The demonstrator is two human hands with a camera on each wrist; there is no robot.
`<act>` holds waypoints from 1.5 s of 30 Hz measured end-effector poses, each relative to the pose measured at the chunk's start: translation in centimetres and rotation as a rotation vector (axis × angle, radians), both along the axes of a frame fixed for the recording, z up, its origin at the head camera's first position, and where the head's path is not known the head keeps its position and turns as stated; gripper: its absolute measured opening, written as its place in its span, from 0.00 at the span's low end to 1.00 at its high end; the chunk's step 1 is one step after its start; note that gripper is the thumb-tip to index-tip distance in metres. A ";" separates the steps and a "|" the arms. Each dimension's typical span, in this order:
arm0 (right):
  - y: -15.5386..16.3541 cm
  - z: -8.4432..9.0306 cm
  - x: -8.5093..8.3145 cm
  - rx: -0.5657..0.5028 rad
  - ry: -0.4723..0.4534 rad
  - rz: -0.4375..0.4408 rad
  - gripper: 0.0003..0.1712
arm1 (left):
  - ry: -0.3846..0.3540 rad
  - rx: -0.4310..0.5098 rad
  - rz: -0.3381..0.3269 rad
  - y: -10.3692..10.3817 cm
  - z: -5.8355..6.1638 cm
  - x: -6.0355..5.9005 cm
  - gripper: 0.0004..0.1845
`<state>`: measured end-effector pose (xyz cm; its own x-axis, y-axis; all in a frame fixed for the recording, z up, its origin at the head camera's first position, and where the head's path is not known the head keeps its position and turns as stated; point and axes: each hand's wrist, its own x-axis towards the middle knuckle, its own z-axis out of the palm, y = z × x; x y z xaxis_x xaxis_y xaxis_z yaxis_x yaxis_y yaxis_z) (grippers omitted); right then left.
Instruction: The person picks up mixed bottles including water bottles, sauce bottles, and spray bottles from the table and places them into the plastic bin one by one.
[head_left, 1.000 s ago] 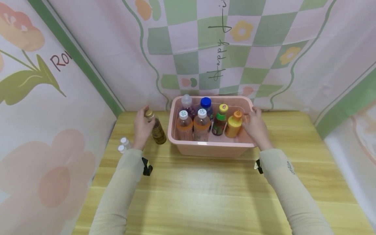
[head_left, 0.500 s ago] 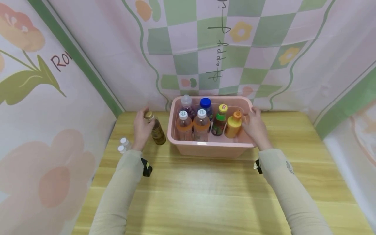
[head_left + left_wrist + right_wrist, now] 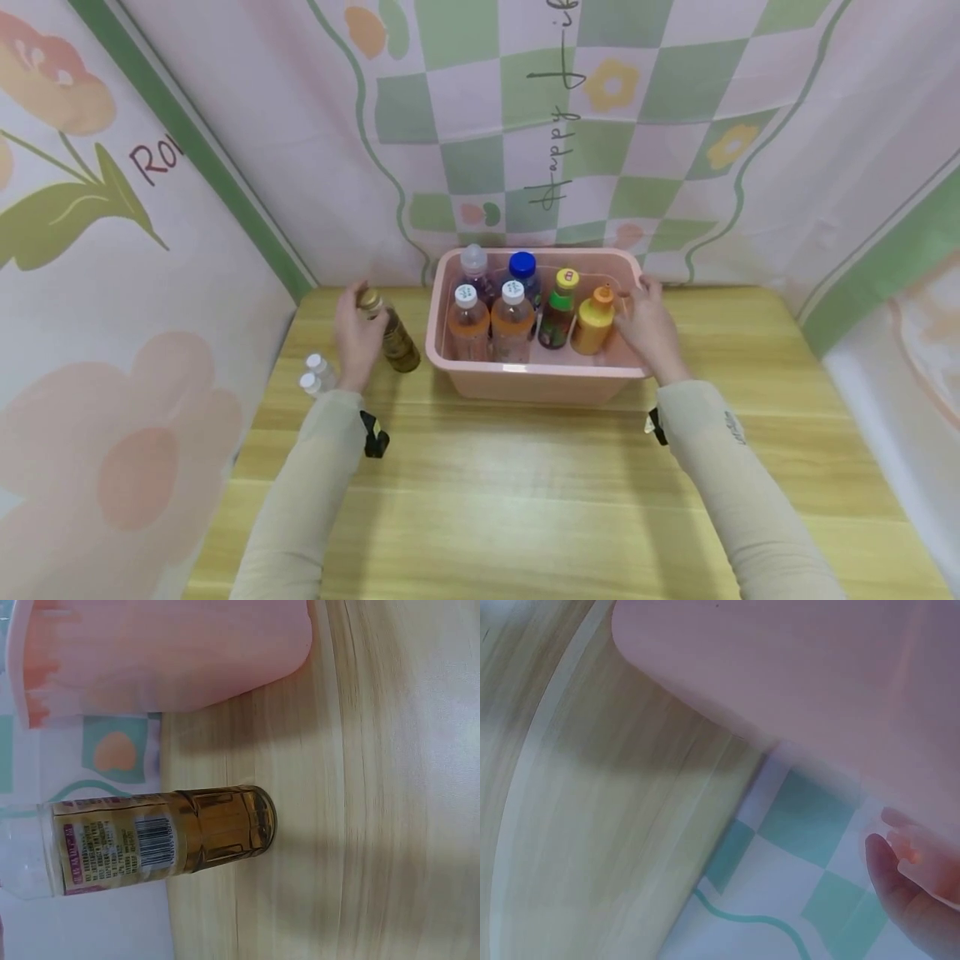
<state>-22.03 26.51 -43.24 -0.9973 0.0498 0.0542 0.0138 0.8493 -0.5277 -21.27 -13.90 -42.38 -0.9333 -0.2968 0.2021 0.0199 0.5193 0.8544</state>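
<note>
My left hand holds the neck of a glass bottle with a gold cap and amber-brown liquid, left of a pink plastic bin. In the left wrist view the bottle shows a printed label with a barcode; whether its base touches the table cannot be told. My right hand grips the bin's right rim; in the right wrist view its fingers curl at the edge. Inside the bin stand two white-capped orange drink bottles, a yellow-capped bottle, a yellow squeeze bottle, a blue-capped bottle and a clear-capped bottle.
Two small white-capped bottles stand by my left wrist, partly hidden by it. The wooden table runs back to a checked green-and-white curtain behind the bin. A printed panel bounds the left side.
My left hand has shifted slightly to the left with the bottle, which leans a little more. The right hand keeps its hold on the bin rim.
</note>
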 end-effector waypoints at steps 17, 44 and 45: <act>0.0 -0.3 0.0 0.026 0.021 0.007 0.24 | 0.066 0.105 0.073 -0.8 0.7 0.3 0.32; 0.1 -0.3 0.0 -0.002 0.017 0.008 0.25 | 0.506 0.245 0.123 1.4 11.1 0.1 0.28; 0.1 -0.3 0.0 -0.001 0.018 0.008 0.25 | 0.518 0.242 0.116 1.6 11.4 0.2 0.29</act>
<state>-22.07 26.61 -43.55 -0.9965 0.0419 0.0718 -0.0024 0.8487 -0.5288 -21.12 -12.32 -30.96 -0.6897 -0.4853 0.5374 0.4215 0.3344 0.8429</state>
